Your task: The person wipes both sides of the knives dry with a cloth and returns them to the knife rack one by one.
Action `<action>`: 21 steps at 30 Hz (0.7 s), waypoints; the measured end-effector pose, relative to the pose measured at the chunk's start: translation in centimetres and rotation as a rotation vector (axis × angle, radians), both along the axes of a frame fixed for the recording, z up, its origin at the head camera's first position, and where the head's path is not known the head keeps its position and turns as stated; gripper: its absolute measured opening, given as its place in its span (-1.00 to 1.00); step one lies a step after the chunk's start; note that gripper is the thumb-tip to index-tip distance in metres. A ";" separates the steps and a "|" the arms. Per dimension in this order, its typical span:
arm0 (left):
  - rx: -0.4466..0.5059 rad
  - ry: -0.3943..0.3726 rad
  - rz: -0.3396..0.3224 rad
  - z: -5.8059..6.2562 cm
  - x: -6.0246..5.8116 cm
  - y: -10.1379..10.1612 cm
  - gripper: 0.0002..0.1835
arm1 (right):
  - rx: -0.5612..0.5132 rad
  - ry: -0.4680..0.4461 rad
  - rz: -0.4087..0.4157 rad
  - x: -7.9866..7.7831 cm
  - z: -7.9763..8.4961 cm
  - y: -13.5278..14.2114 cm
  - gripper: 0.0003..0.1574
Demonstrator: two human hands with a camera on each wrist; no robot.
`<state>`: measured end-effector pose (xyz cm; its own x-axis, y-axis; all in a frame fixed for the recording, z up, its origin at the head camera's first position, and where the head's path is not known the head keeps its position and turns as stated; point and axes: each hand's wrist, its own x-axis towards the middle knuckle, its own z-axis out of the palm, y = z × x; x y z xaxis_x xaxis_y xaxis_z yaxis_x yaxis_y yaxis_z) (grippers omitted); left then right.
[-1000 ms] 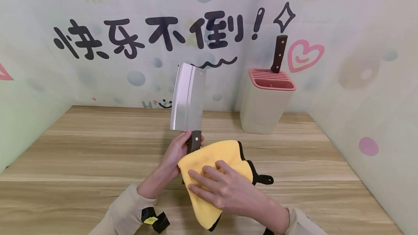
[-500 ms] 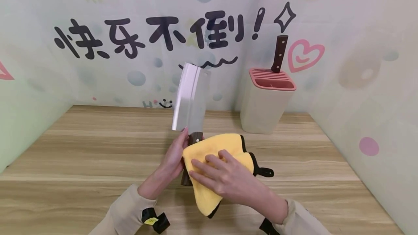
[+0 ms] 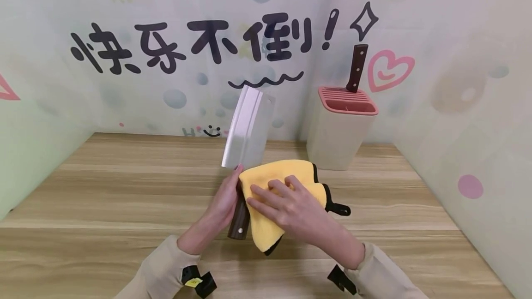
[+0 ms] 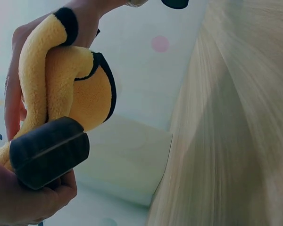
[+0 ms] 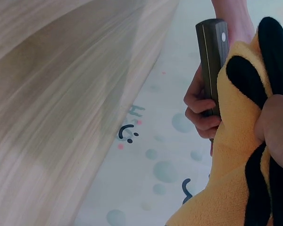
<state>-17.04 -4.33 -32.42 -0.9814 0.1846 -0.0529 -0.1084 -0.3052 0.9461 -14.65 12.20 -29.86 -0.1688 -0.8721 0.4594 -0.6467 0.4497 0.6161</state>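
A cleaver [image 3: 246,128] with a broad steel blade points upward and leans slightly right in the head view. My left hand [image 3: 222,202] grips it by its dark riveted handle [image 3: 238,219], its fingers curled round it in the right wrist view. My right hand [image 3: 291,209] holds a folded yellow cloth [image 3: 282,170] with black edging, spread fingers on its front and the thumb tucked into its folds. The cloth lies against the handle and overlaps the base of the blade in the head view. The handle's butt end [image 4: 49,153] shows large in the left wrist view.
A white knife block [image 3: 341,140] with a pink slotted top stands at the back right of the wooden table [image 3: 124,197]. One dark-handled knife [image 3: 357,68] sticks up from it. A printed backdrop [image 3: 166,100] closes off the rear.
My right hand and the cloth have moved up along the handle towards the blade, baring the handle's lower end. The cleaver has shifted slightly right and tilts more.
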 end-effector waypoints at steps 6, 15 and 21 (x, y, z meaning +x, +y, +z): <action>0.029 0.001 -0.036 -0.1 0.0 -0.1 -0.50 | -0.031 -0.067 -0.050 -0.5 0.2 0.3 -0.57; 0.039 -0.001 -0.067 -0.1 0.1 -0.2 -0.56 | -0.129 -0.129 -0.075 -1.1 -0.2 0.8 -0.53; 0.042 -0.002 -0.058 0.1 -0.1 -0.2 -0.55 | -0.137 -0.090 -0.049 -1.0 -0.5 0.7 -0.52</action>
